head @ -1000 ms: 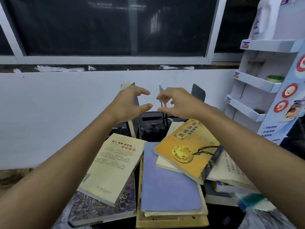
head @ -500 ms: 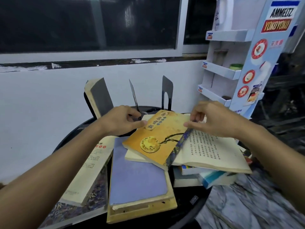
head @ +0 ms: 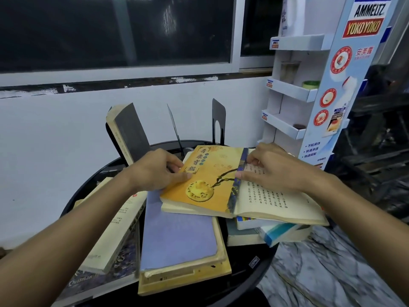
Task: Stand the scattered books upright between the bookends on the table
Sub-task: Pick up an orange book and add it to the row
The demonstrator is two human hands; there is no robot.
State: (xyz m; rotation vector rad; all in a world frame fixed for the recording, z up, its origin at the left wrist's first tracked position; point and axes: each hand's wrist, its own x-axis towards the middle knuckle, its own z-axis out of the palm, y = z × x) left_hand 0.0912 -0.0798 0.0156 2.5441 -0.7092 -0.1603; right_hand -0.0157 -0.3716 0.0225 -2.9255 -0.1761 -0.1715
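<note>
Grips the orange book (head: pixel 208 180) from both sides. With the left hand (head: pixel 159 171): thumb on the cover, fingers curled under the left edge. With the right hand (head: pixel 274 169): thumb and bent fingers pinched at the blue spine, palm over the open book (head: pixel 276 202) lying underneath. Below both hands, a round black desk (head: pixel 243 284) with more flat books; nearer than the hands, between the forearms, a purple book (head: pixel 177 235). Beyond the hands, a black bookend (head: pixel 218 120) and a thinner bookend (head: pixel 174 129), both upright; beyond the left hand, one grey book (head: pixel 130 131) standing tilted. Farther back, white wall and dark window. Right of the right hand, a display stand (head: pixel 345 89) on a marble floor (head: pixel 321 273).
</note>
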